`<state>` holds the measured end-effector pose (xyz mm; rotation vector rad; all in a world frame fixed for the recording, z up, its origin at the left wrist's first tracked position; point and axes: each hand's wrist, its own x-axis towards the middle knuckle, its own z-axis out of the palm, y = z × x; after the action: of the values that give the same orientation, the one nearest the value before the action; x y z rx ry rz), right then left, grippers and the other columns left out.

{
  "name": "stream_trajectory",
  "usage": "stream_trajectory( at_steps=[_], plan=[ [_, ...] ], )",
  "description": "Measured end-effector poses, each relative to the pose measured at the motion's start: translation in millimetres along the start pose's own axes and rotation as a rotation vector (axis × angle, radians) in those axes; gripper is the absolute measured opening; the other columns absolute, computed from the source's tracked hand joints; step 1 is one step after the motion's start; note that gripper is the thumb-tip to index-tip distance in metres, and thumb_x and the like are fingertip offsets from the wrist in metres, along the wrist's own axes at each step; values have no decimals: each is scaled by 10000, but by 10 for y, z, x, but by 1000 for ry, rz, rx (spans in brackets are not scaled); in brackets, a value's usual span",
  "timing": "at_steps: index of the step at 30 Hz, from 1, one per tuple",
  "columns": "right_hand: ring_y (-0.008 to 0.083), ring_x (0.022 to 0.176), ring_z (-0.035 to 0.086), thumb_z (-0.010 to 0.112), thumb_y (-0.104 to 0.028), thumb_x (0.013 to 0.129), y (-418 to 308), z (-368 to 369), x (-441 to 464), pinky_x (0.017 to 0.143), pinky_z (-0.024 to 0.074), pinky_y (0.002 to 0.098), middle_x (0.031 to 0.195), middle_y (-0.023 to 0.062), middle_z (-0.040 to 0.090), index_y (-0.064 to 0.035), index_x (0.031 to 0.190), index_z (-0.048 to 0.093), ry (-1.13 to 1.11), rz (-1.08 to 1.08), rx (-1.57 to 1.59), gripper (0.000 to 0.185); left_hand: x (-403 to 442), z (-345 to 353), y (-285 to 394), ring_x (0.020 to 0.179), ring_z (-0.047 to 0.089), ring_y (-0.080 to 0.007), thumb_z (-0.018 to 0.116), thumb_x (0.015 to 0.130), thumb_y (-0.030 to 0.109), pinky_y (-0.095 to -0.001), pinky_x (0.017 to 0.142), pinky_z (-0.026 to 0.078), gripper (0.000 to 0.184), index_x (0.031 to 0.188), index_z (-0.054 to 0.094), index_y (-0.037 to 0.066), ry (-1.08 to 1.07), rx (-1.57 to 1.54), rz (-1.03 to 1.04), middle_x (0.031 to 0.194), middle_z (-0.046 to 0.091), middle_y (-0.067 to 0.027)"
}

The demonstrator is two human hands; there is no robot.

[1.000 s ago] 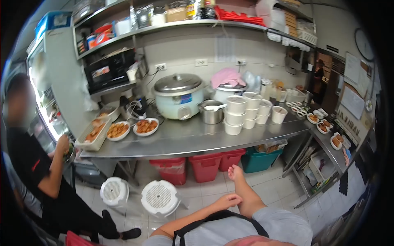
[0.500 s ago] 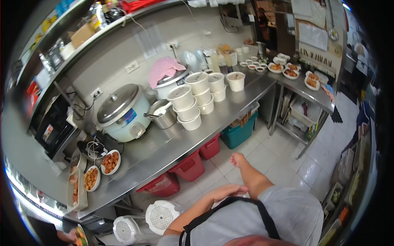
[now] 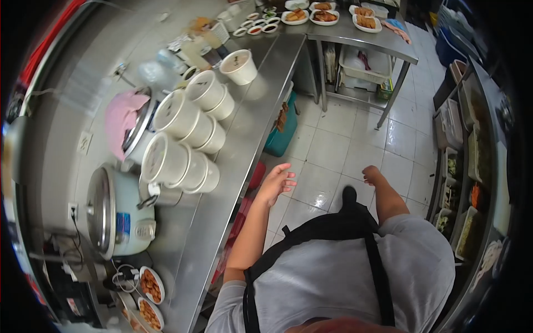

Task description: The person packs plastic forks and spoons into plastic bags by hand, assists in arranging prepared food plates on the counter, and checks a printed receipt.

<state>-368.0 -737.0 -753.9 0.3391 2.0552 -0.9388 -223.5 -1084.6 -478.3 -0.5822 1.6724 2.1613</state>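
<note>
Our left hand [image 3: 275,186] hovers beside the table's edge, fingers open and loosely spread, palm bare, touching nothing. Our right hand [image 3: 373,175] hangs over the tiled floor [image 3: 355,161], well apart from the table, its fingers appearing curled; we cannot tell how tightly they close or whether they hide anything small.

Nearest our left hand, on the metal table [image 3: 208,225], stand lidded white tubs [image 3: 177,161]. Two stacks rise three high and a third two high, with a single tub [image 3: 239,69] at the far end. The flat lids [image 3: 157,155] seem to let each tub bear the next, saving room and leaving a strip of table along our side.

Behind the stacks, toward the wall, a pink cloth [image 3: 122,119] drapes over a covered pot, perhaps to keep it at hand or hold in warmth. A large cooker [image 3: 130,213] stands with its lid on, near a metal pot [image 3: 169,194]. Beyond it, two oval bowls [image 3: 160,283] hold browned pieces of food, uncovered and easy to see.

Farther off, small sauce cups [image 3: 255,30] cluster together, and filled white dishes [image 3: 325,21] sit in a single layer on a side table [image 3: 397,50], presumably so nothing gets crushed.
</note>
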Motion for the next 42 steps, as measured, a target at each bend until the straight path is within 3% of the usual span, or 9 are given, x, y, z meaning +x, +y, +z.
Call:
stream_trajectory(
  at_steps=[4,10,17,18,20,23,27,33,42],
  plan=[
    [147,461,494,460,-196,750,-140,-471,72,376,364,282,687,58,528,-103,923,481,139,222,486,198,1069,-68,-85,749,540,-171,403,833,180,-265,612,416,352,1170,324,115,19,-39,-129,893,507,-61],
    [142,538,525,479,-249,737,-733,-871,1356,435,385,267,725,47,525,-123,968,483,-44,44,533,263,2864,264,20,862,528,-233,452,809,255,-302,704,416,535,1254,210,85,254,230,-215,1027,494,-131],
    [144,490,504,494,-168,746,-1529,-1341,2131,441,409,263,618,73,523,7,928,501,-40,-229,309,253,4701,-616,-207,1094,370,-355,478,753,198,-428,905,293,587,1241,215,4,930,1380,156,1179,366,-250],
    [143,493,505,496,-168,746,-1462,-1364,2259,450,413,261,622,73,525,10,933,499,-42,-245,303,259,4620,-295,384,1043,420,-363,429,777,281,-437,881,317,485,1165,349,1,921,1367,-313,1131,421,-241],
    [141,502,509,499,-154,740,-1206,-1380,2412,454,415,262,632,73,529,15,942,495,-57,-191,334,263,4757,-536,496,997,453,-363,438,757,382,-427,842,347,497,1072,437,-2,1025,1259,-412,1054,474,-234],
    [138,512,512,503,-141,732,-747,-1398,2528,463,416,256,643,71,531,23,950,492,-101,-38,322,273,5031,-1439,51,972,476,-359,442,716,539,-412,807,375,634,1016,507,-15,1160,1269,-108,1007,508,-241],
    [131,511,509,506,-137,725,-266,-1270,2539,474,414,243,643,65,528,33,949,491,-121,209,302,282,5240,-1596,144,960,481,-346,433,728,496,-405,804,380,587,1011,506,-13,1205,1171,-177,1005,510,-226],
    [112,551,504,467,-147,750,-234,-1008,2884,470,397,251,716,41,526,-30,994,475,-234,130,310,270,5171,-1592,112,944,487,-327,418,747,431,-396,799,388,519,1005,504,-10,1481,1035,30,1002,513,-204],
    [110,671,513,493,-227,764,-2110,-879,2981,577,407,226,783,30,532,-40,1000,474,-390,-174,479,302,4336,-1446,286,918,497,-299,396,774,334,-382,791,401,419,996,502,-6,1527,-229,411,997,518,-171]
  ],
)
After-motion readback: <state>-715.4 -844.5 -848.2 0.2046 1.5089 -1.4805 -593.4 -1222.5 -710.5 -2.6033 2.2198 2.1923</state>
